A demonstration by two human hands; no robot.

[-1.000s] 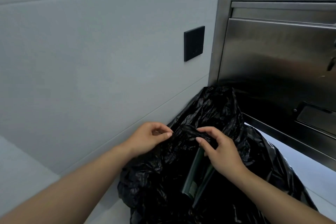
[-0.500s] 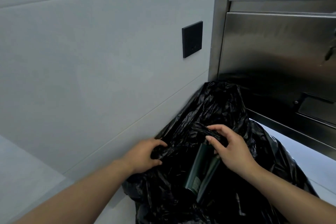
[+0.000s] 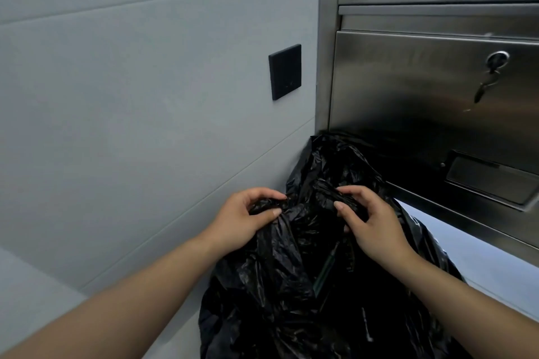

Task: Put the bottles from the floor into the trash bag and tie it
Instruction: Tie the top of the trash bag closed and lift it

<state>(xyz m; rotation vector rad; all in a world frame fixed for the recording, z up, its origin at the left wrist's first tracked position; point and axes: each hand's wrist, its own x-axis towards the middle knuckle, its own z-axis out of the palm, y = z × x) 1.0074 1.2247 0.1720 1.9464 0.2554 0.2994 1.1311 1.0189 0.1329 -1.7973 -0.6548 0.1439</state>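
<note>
The left hand (image 3: pixel 237 220) pinches a fold of the bag (image 3: pixel 280 285) between thumb and fingers. The right hand (image 3: pixel 372 221) pinches another fold of the rim, just beside the left grip. The two grips are close but apart. Below the right grip, a green bottle (image 3: pixel 325 271) shows through the narrow opening, inside the bag.

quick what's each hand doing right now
Left hand: closed, pinching a bunch of the black trash bag at its mouth.
Right hand: closed, pinching the bag's opposite edge.
</note>
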